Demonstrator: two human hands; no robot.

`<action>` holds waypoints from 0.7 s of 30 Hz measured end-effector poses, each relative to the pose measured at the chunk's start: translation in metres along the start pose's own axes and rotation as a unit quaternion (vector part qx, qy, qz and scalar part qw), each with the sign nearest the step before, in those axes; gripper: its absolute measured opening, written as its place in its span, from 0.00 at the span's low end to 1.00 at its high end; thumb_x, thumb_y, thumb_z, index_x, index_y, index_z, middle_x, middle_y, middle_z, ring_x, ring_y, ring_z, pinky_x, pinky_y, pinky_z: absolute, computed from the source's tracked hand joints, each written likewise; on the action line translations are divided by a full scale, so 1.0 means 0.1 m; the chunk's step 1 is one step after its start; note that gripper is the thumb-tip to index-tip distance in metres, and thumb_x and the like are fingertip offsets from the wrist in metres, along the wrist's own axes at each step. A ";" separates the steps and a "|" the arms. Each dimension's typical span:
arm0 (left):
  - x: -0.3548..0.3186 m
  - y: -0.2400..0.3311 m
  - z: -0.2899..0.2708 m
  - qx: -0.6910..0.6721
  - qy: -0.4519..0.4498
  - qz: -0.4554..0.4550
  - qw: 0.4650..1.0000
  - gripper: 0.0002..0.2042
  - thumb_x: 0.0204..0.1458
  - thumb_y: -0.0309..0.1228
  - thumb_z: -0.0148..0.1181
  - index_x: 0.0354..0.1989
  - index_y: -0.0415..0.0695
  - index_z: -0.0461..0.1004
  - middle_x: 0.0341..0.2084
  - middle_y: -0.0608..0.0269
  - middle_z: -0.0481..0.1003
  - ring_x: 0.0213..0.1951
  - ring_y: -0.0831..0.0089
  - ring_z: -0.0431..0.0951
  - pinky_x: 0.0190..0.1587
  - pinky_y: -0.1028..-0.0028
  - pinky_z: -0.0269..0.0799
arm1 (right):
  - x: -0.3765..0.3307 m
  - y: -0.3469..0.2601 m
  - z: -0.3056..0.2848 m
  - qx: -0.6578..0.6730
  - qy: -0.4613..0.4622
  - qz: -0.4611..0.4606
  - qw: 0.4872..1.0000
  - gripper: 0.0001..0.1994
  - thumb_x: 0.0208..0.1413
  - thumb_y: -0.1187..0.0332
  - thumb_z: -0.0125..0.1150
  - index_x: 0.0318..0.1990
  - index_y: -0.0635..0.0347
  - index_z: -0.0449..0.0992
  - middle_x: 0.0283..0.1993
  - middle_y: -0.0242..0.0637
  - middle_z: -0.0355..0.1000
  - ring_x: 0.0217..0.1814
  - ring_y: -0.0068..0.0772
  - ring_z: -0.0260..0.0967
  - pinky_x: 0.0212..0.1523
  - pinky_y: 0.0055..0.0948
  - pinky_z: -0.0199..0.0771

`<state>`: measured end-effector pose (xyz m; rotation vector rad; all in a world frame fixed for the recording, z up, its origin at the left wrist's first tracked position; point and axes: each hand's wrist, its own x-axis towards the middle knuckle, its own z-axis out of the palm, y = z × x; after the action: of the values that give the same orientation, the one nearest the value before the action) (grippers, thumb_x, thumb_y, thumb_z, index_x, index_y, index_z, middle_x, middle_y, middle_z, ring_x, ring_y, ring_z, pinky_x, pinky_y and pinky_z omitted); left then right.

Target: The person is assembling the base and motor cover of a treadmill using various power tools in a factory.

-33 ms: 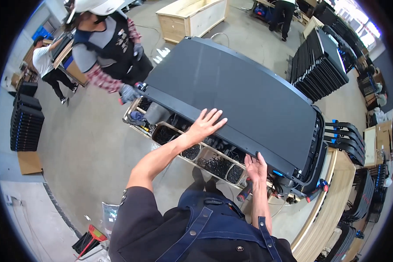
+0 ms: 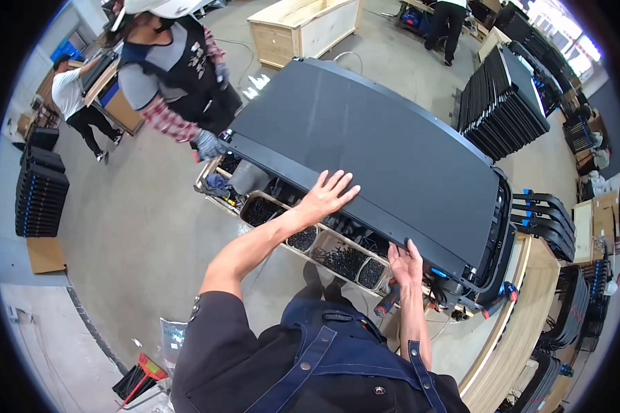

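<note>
One large dark panel (image 2: 372, 158) lies flat, face up, across a work cart, apparently steadied from two sides. The left hand (image 2: 327, 196) rests on its near edge, open, fingers spread, gripping nothing. The right hand (image 2: 406, 263) curls its fingers under the near edge, supporting it. A co-worker's gloved hand (image 2: 207, 144) holds the far-left corner. Below the edge sit four visible bins of dark fasteners (image 2: 337, 258).

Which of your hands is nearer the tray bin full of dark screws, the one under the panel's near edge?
Right. The right hand grips the big dark panel at its near edge, just beside the screw bin. The left hand lies flat on the panel, up and left of it.
</note>
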<state>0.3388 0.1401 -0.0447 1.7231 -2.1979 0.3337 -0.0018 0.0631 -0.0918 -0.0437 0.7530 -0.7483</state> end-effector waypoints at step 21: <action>3.06 -0.64 -3.06 -0.044 0.069 0.066 0.994 0.33 0.48 0.55 0.68 0.53 0.38 0.76 0.41 0.49 0.78 0.42 0.55 0.79 0.49 0.65 0.73 | 0.47 -0.69 0.62 -0.188 -0.102 0.084 0.973 0.23 0.66 0.54 0.55 0.61 0.61 0.72 0.55 0.52 0.75 0.55 0.48 0.77 0.56 0.45 0.78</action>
<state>0.3686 -0.0332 0.3566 1.4674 -2.1961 0.3717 0.0191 -0.0314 -0.0546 -0.3905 0.6829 -0.4232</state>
